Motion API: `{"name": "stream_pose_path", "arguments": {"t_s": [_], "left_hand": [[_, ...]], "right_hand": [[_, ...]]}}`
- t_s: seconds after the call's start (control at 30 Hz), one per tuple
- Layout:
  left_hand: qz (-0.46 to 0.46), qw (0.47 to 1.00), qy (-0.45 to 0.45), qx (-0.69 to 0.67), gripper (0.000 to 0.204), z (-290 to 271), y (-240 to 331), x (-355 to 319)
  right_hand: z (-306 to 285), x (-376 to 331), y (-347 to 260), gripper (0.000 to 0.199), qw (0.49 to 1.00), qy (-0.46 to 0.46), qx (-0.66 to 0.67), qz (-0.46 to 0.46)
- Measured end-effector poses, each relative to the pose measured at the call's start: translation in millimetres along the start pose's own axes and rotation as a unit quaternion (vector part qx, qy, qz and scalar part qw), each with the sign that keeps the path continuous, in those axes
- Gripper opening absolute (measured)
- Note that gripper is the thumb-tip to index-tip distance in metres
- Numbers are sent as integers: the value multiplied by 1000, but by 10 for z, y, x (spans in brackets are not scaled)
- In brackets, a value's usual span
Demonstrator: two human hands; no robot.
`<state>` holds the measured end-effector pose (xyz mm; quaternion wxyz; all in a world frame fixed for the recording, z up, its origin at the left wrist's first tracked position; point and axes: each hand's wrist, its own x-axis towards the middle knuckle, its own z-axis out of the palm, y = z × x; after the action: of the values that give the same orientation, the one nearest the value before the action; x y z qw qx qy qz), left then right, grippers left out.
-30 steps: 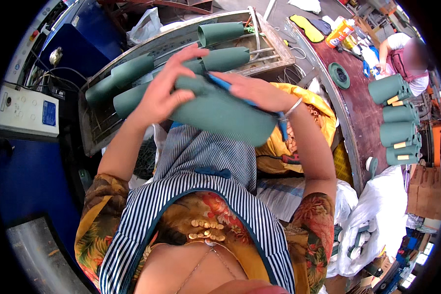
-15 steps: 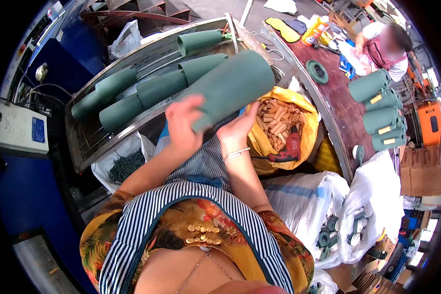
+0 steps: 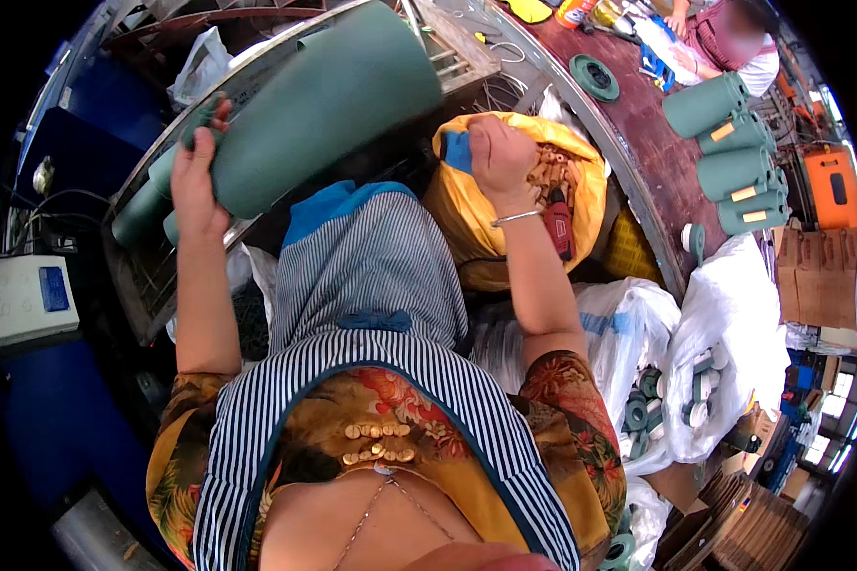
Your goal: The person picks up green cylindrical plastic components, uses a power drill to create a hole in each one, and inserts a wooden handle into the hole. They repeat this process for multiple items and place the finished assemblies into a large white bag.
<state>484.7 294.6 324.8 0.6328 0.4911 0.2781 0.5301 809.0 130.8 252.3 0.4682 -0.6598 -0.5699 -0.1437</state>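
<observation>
A large green tube (image 3: 324,109) lies slanted above the metal trough, its near end beside my left hand. My left hand (image 3: 198,186) is raised at that end, with fingers and thumb closed around a small dark green piece (image 3: 200,122); whether it belongs to the tube I cannot tell. My right hand (image 3: 501,157) is apart from the tube, closed in a fist over the yellow bag (image 3: 590,171) of small brown cylinders (image 3: 554,171). Anything inside that fist is hidden. A red power tool (image 3: 559,226) rests in the bag.
Other green tubes (image 3: 143,217) lie in the metal trough (image 3: 135,285). On the dark red table (image 3: 628,133) at right stand several green tubes (image 3: 724,176) and a green ring (image 3: 594,78). White sacks (image 3: 724,314) hold green and white round parts. Another person (image 3: 728,43) sits beyond the table.
Both hands held the green tube in front of me before. Now the tube is further left over the trough, my left hand is at its near end, and my right hand has moved away, closed.
</observation>
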Motion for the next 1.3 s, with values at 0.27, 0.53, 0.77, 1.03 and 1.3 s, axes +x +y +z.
{"name": "stream_pose_path", "arguments": {"t_s": [0.27,0.53,0.77,1.03,1.3], "left_hand": [[292,424,30,857,21,-210,140,-217],[65,900,-68,426,34,-603,30,-286],[-108,954,-191,205,33,-464,-615,-444],[-148,938,-210,234,30,-575,-568,-661],[-59,973,-104,196,32,-634,-859,-860]], "right_hand": [[-505,-1322,1405,38,908,11,-129,399],[-345,-2838,1703,51,551,253,273,747],[-575,-2992,1826,37,517,273,430,688],[-936,-3737,539,51,506,344,539,579],[-1232,-2056,158,65,521,53,798,298]]}}
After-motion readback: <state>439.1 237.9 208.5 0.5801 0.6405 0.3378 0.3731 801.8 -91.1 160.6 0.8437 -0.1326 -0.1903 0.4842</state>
